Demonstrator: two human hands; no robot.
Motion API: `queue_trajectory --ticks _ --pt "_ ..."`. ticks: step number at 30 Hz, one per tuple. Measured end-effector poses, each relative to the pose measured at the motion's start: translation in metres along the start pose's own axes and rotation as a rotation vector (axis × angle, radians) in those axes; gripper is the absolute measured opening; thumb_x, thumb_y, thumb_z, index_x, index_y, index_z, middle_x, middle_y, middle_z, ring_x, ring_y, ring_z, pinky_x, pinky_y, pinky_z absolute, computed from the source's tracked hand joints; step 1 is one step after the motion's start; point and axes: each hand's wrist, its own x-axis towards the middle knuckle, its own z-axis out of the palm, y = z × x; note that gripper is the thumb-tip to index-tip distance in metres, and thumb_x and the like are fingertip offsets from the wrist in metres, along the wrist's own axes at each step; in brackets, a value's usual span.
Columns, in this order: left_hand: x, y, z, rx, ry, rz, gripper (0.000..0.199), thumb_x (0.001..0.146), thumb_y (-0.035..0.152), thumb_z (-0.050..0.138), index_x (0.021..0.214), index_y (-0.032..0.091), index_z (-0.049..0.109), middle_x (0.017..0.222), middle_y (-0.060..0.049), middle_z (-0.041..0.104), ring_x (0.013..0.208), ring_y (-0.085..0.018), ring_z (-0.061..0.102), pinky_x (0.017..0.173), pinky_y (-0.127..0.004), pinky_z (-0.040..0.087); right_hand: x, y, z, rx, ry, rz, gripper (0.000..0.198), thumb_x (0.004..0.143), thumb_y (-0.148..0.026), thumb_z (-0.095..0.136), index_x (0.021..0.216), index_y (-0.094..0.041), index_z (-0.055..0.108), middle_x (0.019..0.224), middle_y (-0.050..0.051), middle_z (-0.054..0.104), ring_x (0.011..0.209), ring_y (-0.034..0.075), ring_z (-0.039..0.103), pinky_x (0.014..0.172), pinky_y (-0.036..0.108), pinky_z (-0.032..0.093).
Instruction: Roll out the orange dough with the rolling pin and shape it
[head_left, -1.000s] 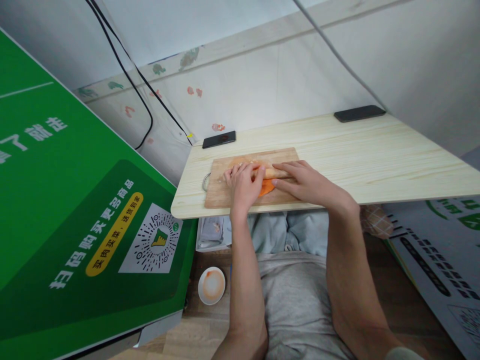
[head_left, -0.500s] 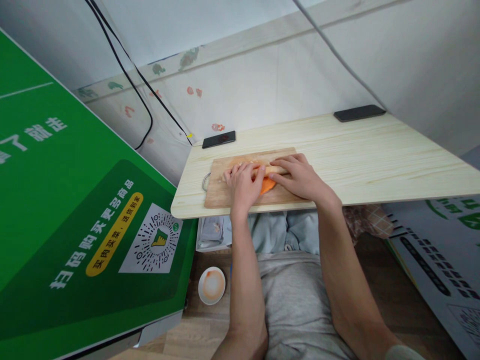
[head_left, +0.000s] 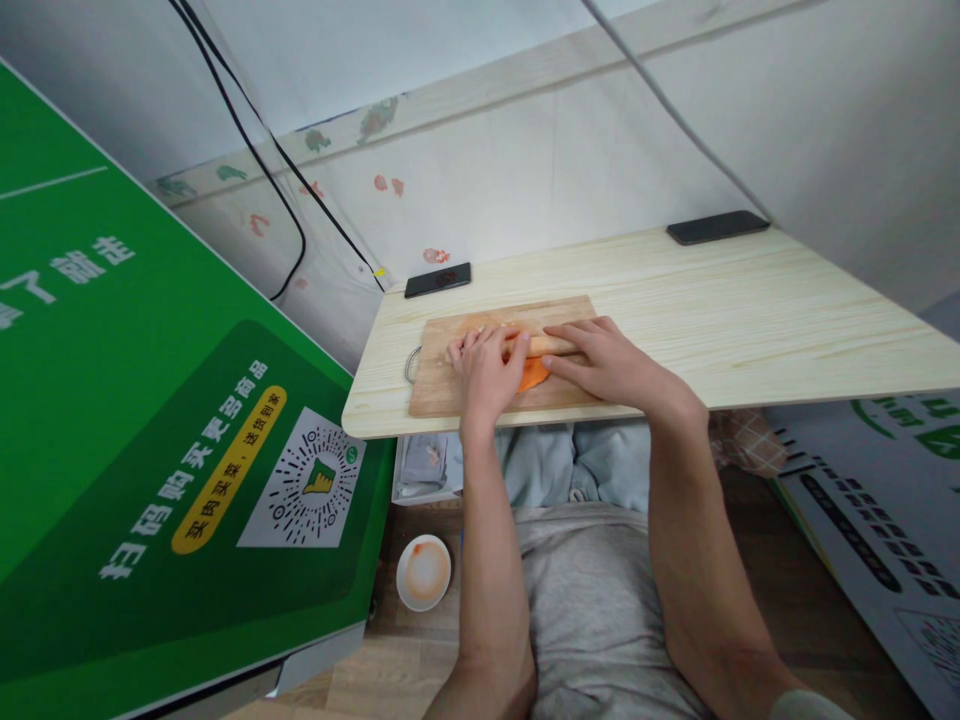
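A small wooden rolling pin [head_left: 553, 345] lies crosswise over a flat piece of orange dough [head_left: 534, 375] on a wooden cutting board [head_left: 435, 385]. Its left end is under my left hand [head_left: 487, 368], whose fingers curl over it. My right hand [head_left: 609, 362] grips the right end, thumb on the near side and fingers on the far side. Some of the dough is hidden by the pin and my hands. Orange and pale smears show on the board beyond my left fingers.
The board rests on a pale wood table [head_left: 750, 320]. Two dark phones lie along the wall, one at left [head_left: 437, 280] and one at right [head_left: 718, 227]. A green panel [head_left: 112, 400] stands left. Below, a white bowl [head_left: 424, 572] sits on the floor.
My right hand has shifted slightly right and nearer to me along the pin, its wrist swinging outward. My left hand has hardly moved.
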Motion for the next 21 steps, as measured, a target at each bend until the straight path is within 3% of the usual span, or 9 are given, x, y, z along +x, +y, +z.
queue_trajectory --ticks 8,21 --pt "0.0 0.0 0.0 -0.018 0.0 0.006 0.025 0.114 0.041 0.058 0.113 0.03 0.08 0.129 -0.002 0.083 0.124 -0.027 0.068 0.116 -0.048 0.037 -0.01 -0.01 -0.013 0.019 -0.073 0.032 0.058 0.105 -0.051 0.058 0.153 -0.02 0.07 0.151 0.016 0.073 0.142 0.043 0.061 0.122 0.061 0.048" --pt "0.001 -0.001 0.001 0.011 0.0 0.014 0.026 0.114 0.042 0.057 0.111 0.03 0.08 0.128 -0.003 0.083 0.123 -0.028 0.067 0.114 -0.048 0.039 0.003 0.007 0.005 0.002 0.025 -0.013 0.052 0.106 -0.054 0.058 0.143 -0.023 0.076 0.143 0.015 0.076 0.138 0.043 0.059 0.121 0.064 0.048"
